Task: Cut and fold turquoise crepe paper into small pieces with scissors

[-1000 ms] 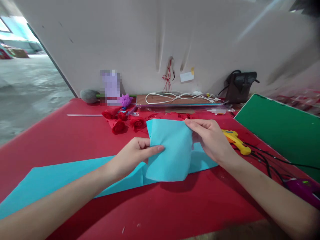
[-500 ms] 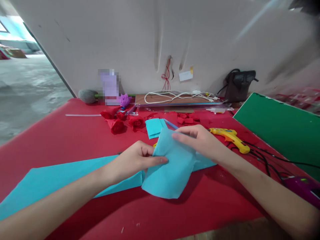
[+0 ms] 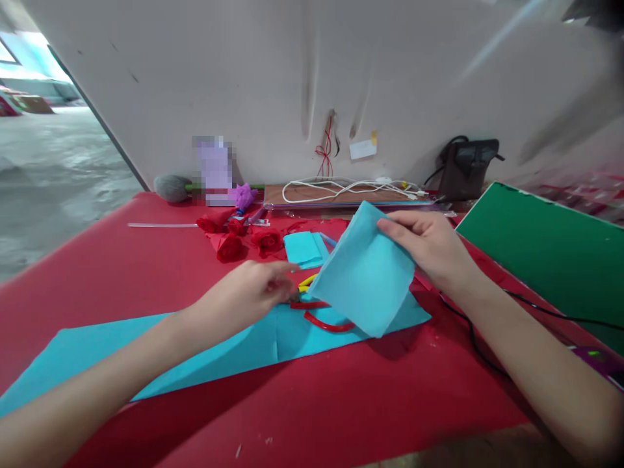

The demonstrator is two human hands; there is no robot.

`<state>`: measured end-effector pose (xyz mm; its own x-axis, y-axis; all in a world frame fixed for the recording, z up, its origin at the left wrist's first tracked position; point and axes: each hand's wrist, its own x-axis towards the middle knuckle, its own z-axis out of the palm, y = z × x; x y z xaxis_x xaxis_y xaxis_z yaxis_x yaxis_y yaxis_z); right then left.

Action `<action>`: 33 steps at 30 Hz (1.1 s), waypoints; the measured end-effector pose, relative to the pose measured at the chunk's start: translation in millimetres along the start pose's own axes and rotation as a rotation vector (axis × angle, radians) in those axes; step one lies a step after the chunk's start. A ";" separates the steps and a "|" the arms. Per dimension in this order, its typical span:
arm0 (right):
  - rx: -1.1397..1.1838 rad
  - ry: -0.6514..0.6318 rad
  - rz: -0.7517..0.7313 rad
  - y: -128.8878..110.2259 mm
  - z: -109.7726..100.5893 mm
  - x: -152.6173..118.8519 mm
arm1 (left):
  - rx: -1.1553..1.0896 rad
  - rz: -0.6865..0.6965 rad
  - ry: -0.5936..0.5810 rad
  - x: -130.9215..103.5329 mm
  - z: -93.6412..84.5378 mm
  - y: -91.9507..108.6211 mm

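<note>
My right hand (image 3: pixel 429 250) pinches the upper right edge of a light blue paper square (image 3: pixel 368 273), which hangs tilted above the table. To its left, my left hand (image 3: pixel 253 289) is off the square, its fingers slightly blurred and curled near a tool with red handles (image 3: pixel 329 323); whether they touch it is unclear. Yellow handles (image 3: pixel 307 283) show just behind. A long blue paper strip (image 3: pixel 214 364) lies under the red handles and my left forearm. Behind the hands rests a folded blue paper stack (image 3: pixel 305 249).
Red paper flowers (image 3: pixel 229 247) and a purple one (image 3: pixel 244 196) lie at the back left of the red table (image 3: pixel 292 416). White cable (image 3: pixel 336 188) tops a brown board. A green board (image 3: pixel 546 253), black cord (image 3: pixel 546 307) and dark pouch (image 3: pixel 468 169) are on the right.
My left hand has let go of the blue square and moved slightly left. My right hand has carried the square up and right, uncovering the red handles and now hiding the yellow glue gun.
</note>
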<state>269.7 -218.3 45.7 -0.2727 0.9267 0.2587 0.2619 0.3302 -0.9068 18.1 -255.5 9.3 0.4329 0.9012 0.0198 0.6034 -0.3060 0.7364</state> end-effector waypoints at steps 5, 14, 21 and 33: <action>0.266 -0.224 0.245 14.6 14.4 1.1 | -0.009 0.254 0.096 0.4 -0.1 1.4; 0.202 -0.397 0.288 3.1 33.4 -13.1 | 0.026 0.470 -0.275 -5.4 -2.8 14.3; 0.035 -0.368 0.056 -2.3 37.3 -19.9 | -0.105 0.423 -0.256 -3.9 -3.7 16.4; 0.166 -0.142 0.167 -10.7 39.3 -21.7 | -0.202 0.268 0.113 -7.5 -5.0 20.5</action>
<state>236.4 -248.9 36.7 -0.3686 0.9275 0.0629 0.1615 0.1305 -0.9782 23.9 -266.9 27.6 0.4739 0.8291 0.2966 0.3291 -0.4792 0.8137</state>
